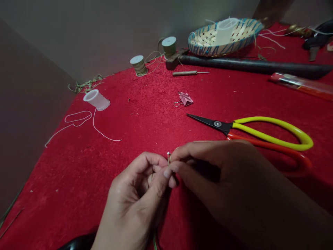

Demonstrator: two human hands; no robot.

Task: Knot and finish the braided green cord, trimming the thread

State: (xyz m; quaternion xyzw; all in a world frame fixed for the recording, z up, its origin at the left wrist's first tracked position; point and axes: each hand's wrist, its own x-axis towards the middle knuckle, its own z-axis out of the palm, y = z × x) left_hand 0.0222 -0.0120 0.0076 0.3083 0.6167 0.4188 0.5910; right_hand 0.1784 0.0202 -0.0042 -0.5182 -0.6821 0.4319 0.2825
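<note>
Where the fingertips meet, on the near side of the red table (151, 125), the left hand (137, 194) pinches a thin cord (168, 160) between thumb and forefinger, with a tiny pale tip (168, 153) at the cord's upper end. The right hand (223, 173) is curled in close at the same spot, its thumb against the left thumb; whether it also grips the cord, I cannot tell. Just beyond the right hand lie scissors (218, 123) with yellow and red handles, blades together and pointing left. Farther off, near the middle, sits a pink clip (185, 99), with an awl (185, 73) beyond it. To the far left, a white spool (98, 100) leans on its side near loose white thread (107, 137). Two spools of greenish cord (140, 66) stand at the far edge, and a woven basket (200, 51) rests at the far right, behind a long dark hammer (249, 65).
</note>
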